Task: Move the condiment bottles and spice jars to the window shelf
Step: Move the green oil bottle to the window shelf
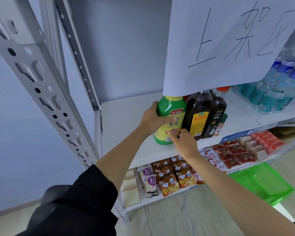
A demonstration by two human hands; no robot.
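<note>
Left grip (152, 119) wraps the oyster sauce bottle (169, 120); right grip (184, 142) pinches its base.

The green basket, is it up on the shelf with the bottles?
No, the green basket sits on the floor, below the shelf holding the oyster sauce bottle.

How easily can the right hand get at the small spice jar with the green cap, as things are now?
Probably not directly. The spice jar stands to the right of two dark bottles, which do not block it, but the right hand is busy at the oyster sauce bottle, so it must let go first.
</note>
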